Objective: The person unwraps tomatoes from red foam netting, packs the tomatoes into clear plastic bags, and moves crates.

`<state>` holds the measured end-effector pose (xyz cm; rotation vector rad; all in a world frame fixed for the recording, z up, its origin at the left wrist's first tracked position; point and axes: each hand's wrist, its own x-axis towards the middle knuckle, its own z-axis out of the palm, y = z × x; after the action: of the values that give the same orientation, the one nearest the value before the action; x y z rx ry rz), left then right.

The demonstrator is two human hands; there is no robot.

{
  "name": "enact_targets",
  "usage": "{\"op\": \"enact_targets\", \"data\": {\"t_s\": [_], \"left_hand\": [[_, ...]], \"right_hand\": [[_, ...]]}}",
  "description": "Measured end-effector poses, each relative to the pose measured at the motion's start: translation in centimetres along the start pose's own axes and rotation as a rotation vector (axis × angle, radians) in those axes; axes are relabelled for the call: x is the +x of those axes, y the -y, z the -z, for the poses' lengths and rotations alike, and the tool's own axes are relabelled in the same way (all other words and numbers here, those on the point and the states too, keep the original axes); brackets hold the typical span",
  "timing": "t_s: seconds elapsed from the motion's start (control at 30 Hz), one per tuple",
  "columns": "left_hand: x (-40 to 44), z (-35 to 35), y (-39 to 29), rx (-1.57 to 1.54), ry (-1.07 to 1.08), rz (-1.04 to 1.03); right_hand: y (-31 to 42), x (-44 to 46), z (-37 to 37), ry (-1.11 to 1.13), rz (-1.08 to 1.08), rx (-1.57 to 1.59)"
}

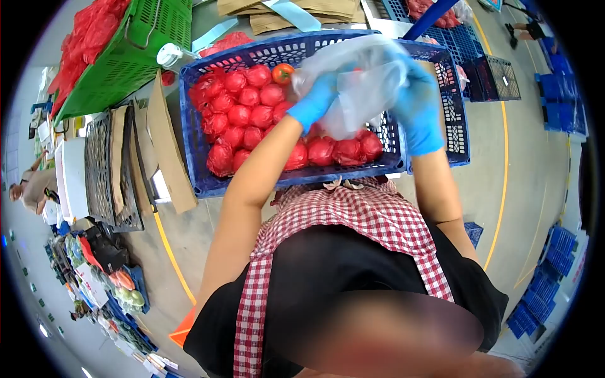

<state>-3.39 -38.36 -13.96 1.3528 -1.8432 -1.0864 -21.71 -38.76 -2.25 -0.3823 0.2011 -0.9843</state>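
A clear plastic bag [359, 94] stretches between my two blue-gloved hands, above a blue crate [189, 135]. My left hand [316, 104] grips the bag's left side. On the bag's right edge, my right hand [417, 104] is closed, its fingers partly hidden and slightly blurred. Under the bag, the crate holds many round things wrapped in thin red plastic [250, 116]. Among them, near the far side, lies an unwrapped tomato [282, 73] with its green stem showing. Through the plastic I cannot make out clearly what the bag contains.
A second blue crate [463, 135] stands against the right side. Left are a green crate [120, 69] with red netting, cardboard sheets [167, 145] and a clear bottle [170, 55]. Brown cardboard [309, 16] lies beyond. Other people [38, 186] are at far left and upper right.
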Motion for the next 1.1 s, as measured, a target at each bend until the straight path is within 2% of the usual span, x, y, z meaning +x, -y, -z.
{"op": "enact_targets", "data": {"t_s": [0.03, 0.1, 0.17, 0.2, 0.23, 0.27, 0.3, 0.37, 0.4, 0.43, 0.47, 0.5, 0.53, 0.57, 0.63, 0.7, 0.73, 0.77, 0.8, 0.83, 0.9, 0.93, 0.97, 1.0, 1.03, 1.07, 1.1], "left_hand": [[-1.1, 2.0, -1.0, -0.062, 0.07, -0.045], [-3.5, 6.5, -3.2, -0.412, 0.219, -0.023], [-4.0, 9.6, -0.1, -0.576, -0.036, 0.066], [-4.4, 10.6, 2.3, -0.259, -0.132, 0.111], [-5.1, 11.0, 5.2, 0.063, -0.225, 0.149], [-6.2, 10.8, 7.7, 0.282, -0.032, 0.142], [-7.6, 9.2, 8.6, 0.261, 0.035, 0.133], [-9.0, 6.9, 6.5, 0.873, -0.044, -0.133], [-9.1, 6.1, 5.9, 0.953, 0.044, -0.055], [-9.2, 4.5, 6.7, 1.027, -0.016, -0.111], [-8.9, 3.3, 6.8, 0.965, 0.101, -0.121], [-8.4, 2.5, 7.2, 0.9, 0.217, -0.132], [-7.2, -0.6, 14.4, 0.911, 0.021, -0.299], [-7.5, 2.9, 8.8, 0.643, 0.183, -0.166], [-7.0, 2.1, 11.0, 0.652, -0.05, -0.178], [-6.8, 3.2, 11.4, 0.143, -0.277, 0.037], [-6.8, 3.6, 11.2, -0.119, -0.386, 0.147], [-6.8, 6.1, 9.6, -0.251, -0.352, 0.402], [-7.1, 6.8, 11.2, -0.623, -0.458, 0.462], [-7.6, 8.4, 9.7, -0.802, -0.514, 0.557], [-8.2, 10.9, 11.1, -0.977, -0.556, 0.568], [-8.6, 12.3, 9.7, -0.928, -0.506, 0.498], [-9.4, 13.9, 7.1, -0.878, -0.454, 0.434], [-9.9, 14.9, 5.6, -0.447, -0.205, 0.529], [-11.2, 14.0, 3.1, -0.317, -0.046, 0.459], [-12.2, 12.0, 3.7, -0.261, 0.142, 0.344], [-12.8, 10.8, 2.3, 0.149, 0.301, 0.13]], "right_hand": [[1.7, 0.0, 1.0, -0.119, 0.156, -0.142], [5.6, 0.0, 3.2, -0.278, 0.329, -0.334], [9.2, -0.2, 4.7, -0.266, 0.19, 0.03], [9.7, -0.6, 4.9, -0.172, 0.127, 0.069], [9.7, -0.6, 4.4, -0.307, 0.18, -0.048], [9.6, -0.2, 3.6, -0.437, 0.23, -0.166], [9.2, 0.3, 2.9, -0.56, 0.279, -0.288], [5.8, 1.0, 0.1, -0.689, 0.801, -1.088], [3.8, 1.2, -2.9, -0.706, 1.09, -1.474], [1.6, 0.8, -5.1, -0.697, 1.375, -1.867], [-1.1, -1.2, -5.5, -0.419, 1.06, -1.966], [-3.2, -1.4, -6.7, 0.092, 0.895, -1.967], [-5.3, -1.6, -7.9, 0.552, 0.591, -1.846], [-8.1, -1.7, -9.3, 0.573, 0.168, -1.883], [-11.7, -1.5, -4.0, 0.679, -0.517, -1.91], [-13.9, -0.6, 2.2, 0.556, -0.51, -2.31], [-13.8, -0.3, 3.4, 0.691, -0.712, -2.309], [-13.5, -0.3, 4.6, 0.829, -0.92, -2.29], [-14.6, -1.8, 8.7, 0.611, -0.847, -2.072], [-14.7, -1.9, 8.2, 0.61, -0.808, -2.122], [-14.7, -2.1, 7.1, 0.615, -0.723, -2.232], [-14.9, -2.5, 7.1, 0.597, -0.566, -2.269], [-15.1, -2.6, 7.9, 0.583, -0.521, -2.231], [-15.5, -2.8, 8.9, 0.569, -0.477, -2.191], [-15.5, -2.7, 9.2, 0.558, -0.437, -2.15], [-15.1, -2.8, 9.2, 0.602, -0.448, -2.111], [-14.6, -2.7, 8.7, 0.643, -0.453, -2.071]]}}
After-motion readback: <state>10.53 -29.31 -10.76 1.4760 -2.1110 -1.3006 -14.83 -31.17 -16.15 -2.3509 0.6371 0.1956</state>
